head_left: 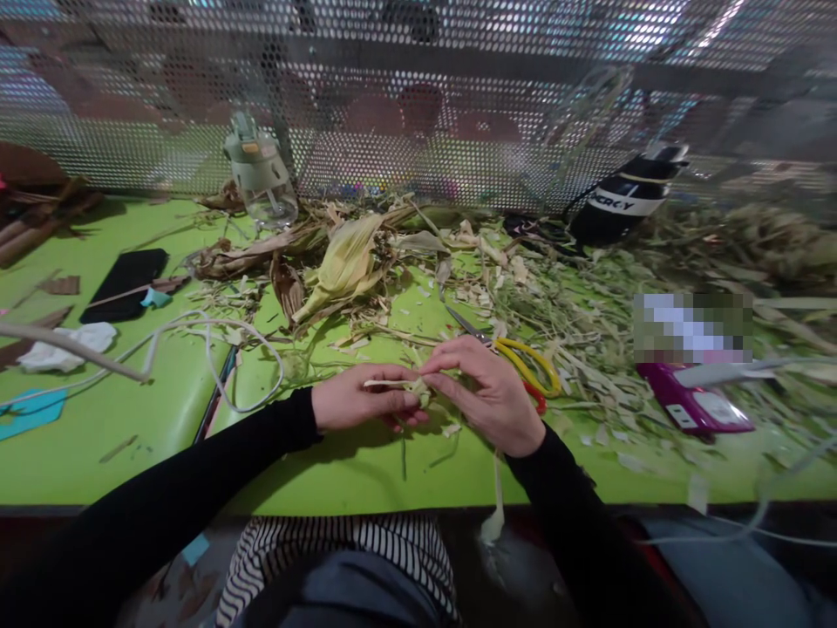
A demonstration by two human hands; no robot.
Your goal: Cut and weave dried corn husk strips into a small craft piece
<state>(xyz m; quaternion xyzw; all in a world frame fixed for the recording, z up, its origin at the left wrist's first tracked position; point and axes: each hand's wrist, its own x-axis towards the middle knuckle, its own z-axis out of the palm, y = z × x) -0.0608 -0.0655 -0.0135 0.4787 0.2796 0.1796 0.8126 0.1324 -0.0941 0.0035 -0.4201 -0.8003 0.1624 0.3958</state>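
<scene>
Near the front of the green table, my left hand [370, 399] pinches a small pale green plant piece [420, 390], with a thin pale strip [391, 383] sticking out across its fingers. My right hand [487, 392] has thumb and forefinger pressed together at the top of that same piece. Just behind my right hand lie scissors with yellow and red handles [531, 363], blades pointing back left. Farther back is a yellowish corn husk bundle [346, 260] among dry brown husks [252, 259].
A clear bottle [261, 179] and a black bottle [621, 202] stand before a perforated metal screen [418, 113]. Left are a black phone [124, 285] and white cable [207, 340]. Plant scraps [555, 301] cover the right, near a purple device [699, 406]. The green table's [294, 488] front edge is close.
</scene>
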